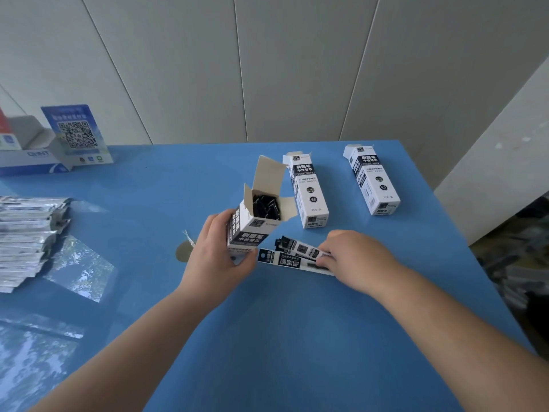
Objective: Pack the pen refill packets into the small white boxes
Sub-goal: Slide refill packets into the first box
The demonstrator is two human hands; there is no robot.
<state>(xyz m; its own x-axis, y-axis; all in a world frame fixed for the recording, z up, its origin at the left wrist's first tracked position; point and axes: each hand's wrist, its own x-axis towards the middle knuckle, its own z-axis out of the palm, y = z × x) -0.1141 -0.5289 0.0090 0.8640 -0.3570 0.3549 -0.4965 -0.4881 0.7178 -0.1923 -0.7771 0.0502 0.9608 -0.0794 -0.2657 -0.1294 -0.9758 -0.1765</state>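
My left hand (218, 257) grips a small white box (255, 224) held upright, its top flaps open and dark refill ends showing inside. My right hand (353, 258) rests on two long pen refill packets (292, 260) lying on the blue table (267, 337), its fingers closed on their right ends. Two more white boxes lie flat beyond: one in the middle (310, 193) and one to the right (371, 179).
A pile of several silvery refill packets (28, 236) lies at the left edge. A blue QR-code stand (77, 135) and a white carton (28, 157) stand at the back left. The table's right edge drops off near a white wall.
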